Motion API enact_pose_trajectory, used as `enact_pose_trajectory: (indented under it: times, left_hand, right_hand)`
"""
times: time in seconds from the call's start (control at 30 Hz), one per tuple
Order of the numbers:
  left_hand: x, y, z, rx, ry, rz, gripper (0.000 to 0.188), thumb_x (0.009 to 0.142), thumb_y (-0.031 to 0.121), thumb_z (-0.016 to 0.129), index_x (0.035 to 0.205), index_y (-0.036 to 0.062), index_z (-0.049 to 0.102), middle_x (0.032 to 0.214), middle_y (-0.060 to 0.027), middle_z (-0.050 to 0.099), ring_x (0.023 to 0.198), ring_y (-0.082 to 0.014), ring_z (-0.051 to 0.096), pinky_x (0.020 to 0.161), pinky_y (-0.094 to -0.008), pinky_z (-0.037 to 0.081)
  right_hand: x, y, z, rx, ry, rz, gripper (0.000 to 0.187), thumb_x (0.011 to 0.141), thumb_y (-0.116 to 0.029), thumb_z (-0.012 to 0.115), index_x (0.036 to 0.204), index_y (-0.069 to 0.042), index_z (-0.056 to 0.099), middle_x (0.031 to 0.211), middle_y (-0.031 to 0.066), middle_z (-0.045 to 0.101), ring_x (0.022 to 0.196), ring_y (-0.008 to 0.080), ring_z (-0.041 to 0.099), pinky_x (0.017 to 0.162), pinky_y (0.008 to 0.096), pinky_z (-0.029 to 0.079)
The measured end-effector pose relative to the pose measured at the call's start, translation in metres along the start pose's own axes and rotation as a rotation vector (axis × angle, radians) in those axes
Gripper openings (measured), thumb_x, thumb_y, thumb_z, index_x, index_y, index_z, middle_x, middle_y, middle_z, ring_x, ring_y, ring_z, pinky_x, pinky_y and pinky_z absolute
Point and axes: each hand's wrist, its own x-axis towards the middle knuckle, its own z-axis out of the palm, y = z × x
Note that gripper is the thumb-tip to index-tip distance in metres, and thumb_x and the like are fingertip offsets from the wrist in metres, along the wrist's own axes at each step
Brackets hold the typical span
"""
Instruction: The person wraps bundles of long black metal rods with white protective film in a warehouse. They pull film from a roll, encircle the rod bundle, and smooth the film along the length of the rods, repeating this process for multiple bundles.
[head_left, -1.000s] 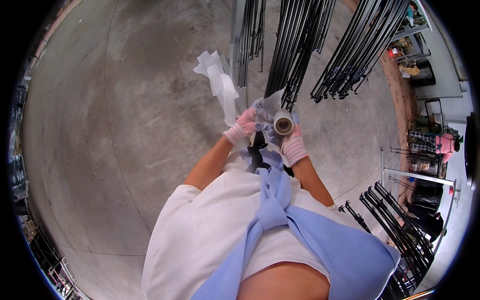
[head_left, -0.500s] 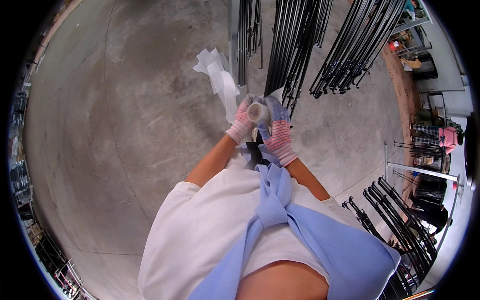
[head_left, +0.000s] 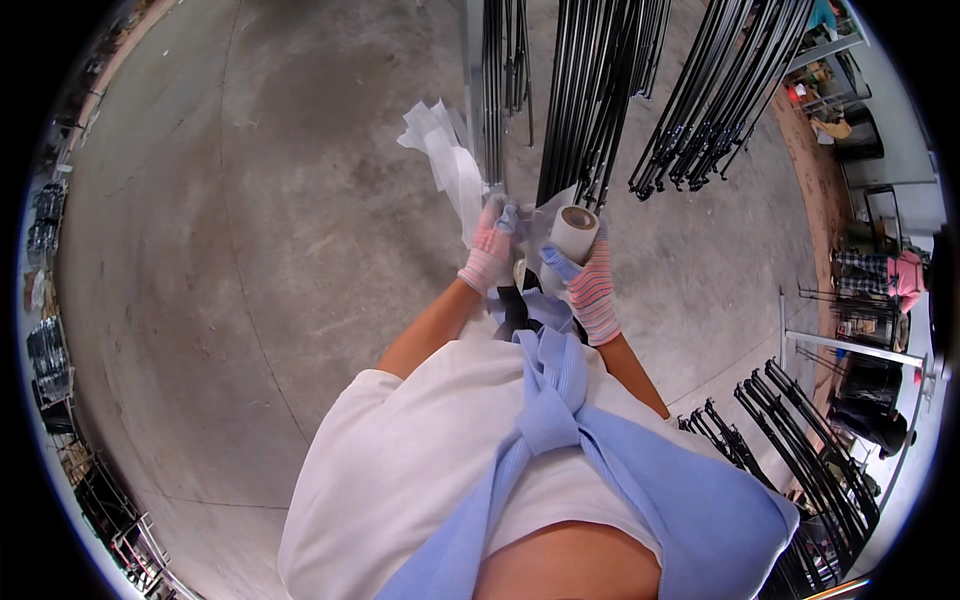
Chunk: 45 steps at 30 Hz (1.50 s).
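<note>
In my right hand [head_left: 592, 285] is a roll of translucent wrapping film [head_left: 574, 235] with a brown cardboard core, tilted with its open end up. My left hand [head_left: 488, 248] is closed at the lower end of the grey metal post [head_left: 475, 90], apparently pinching the film; its fingertips are partly blurred. A thin sheet of film [head_left: 538, 222] spans between the hands. Both hands wear striped pink knit gloves with blue-grey palms. White film strips [head_left: 448, 160] hang beside my left hand. Black rods [head_left: 575, 110] hang just beyond the hands.
More black rods [head_left: 690, 110] hang to the far right, and others [head_left: 800, 430] are racked at the near right. A metal frame [head_left: 860, 347] stands there. A person in a pink top [head_left: 907, 280] is at the right edge. Concrete floor [head_left: 330, 250] lies beneath.
My right hand has moved right with the roll, away from my left hand, and the roll has tipped so its side shows. Film now shows between the hands.
</note>
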Motion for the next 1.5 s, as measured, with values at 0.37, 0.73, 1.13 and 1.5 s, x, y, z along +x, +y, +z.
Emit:
enact_pose_trajectory:
  times: [0.37, 0.73, 1.13, 1.5]
  left_hand:
    - [0.03, -0.029, -0.022, -0.019, 0.135, 0.101, 0.01, 0.081, 0.02, 0.051, 0.084, 0.0101, 0.052, 0.069, 0.0051, 0.049, 0.057, -0.0057, 0.047, 0.048, -0.0204, 0.04]
    - [0.026, 0.022, 0.036, -0.135, -0.339, -0.486, 0.027, 0.075, 0.014, 0.059, 0.1, 0.0099, 0.051, 0.083, 0.0006, 0.056, 0.074, -0.0092, 0.054, 0.062, -0.0248, 0.047]
    - [0.034, -0.015, -0.015, 0.099, -0.13, -0.364, 0.019, 0.073, 0.009, 0.06, 0.091, 0.0029, 0.056, 0.08, 0.0003, 0.057, 0.07, -0.0062, 0.051, 0.062, -0.0203, 0.044]
    - [-0.007, 0.035, 0.02, 0.219, -0.196, -0.121, 0.014, 0.073, 0.007, 0.06, 0.086, 0.0021, 0.059, 0.075, 0.0027, 0.058, 0.066, -0.0029, 0.05, 0.061, -0.0185, 0.042]
  right_hand:
    - [0.009, -0.013, -0.016, 0.05, -0.091, 0.041, 0.051, 0.062, -0.009, 0.069, 0.104, -0.005, 0.041, 0.095, 0.005, 0.051, 0.084, 0.0119, 0.05, 0.072, 0.0263, 0.044]
    - [0.057, 0.019, -0.04, 0.216, 0.032, 0.128, 0.037, 0.069, -0.013, 0.063, 0.102, -0.008, 0.048, 0.085, 0.0014, 0.054, 0.073, 0.0104, 0.053, 0.063, 0.0247, 0.045]
    - [0.059, 0.017, -0.034, 0.182, 0.076, 0.149, 0.04, 0.068, -0.009, 0.063, 0.103, -0.008, 0.044, 0.083, 0.0043, 0.055, 0.069, 0.0145, 0.055, 0.058, 0.0286, 0.047]
    - [0.061, -0.008, -0.052, 0.158, -0.188, 0.288, 0.043, 0.066, -0.013, 0.065, 0.103, -0.004, 0.046, 0.091, 0.0046, 0.053, 0.079, 0.0144, 0.054, 0.069, 0.0285, 0.046]
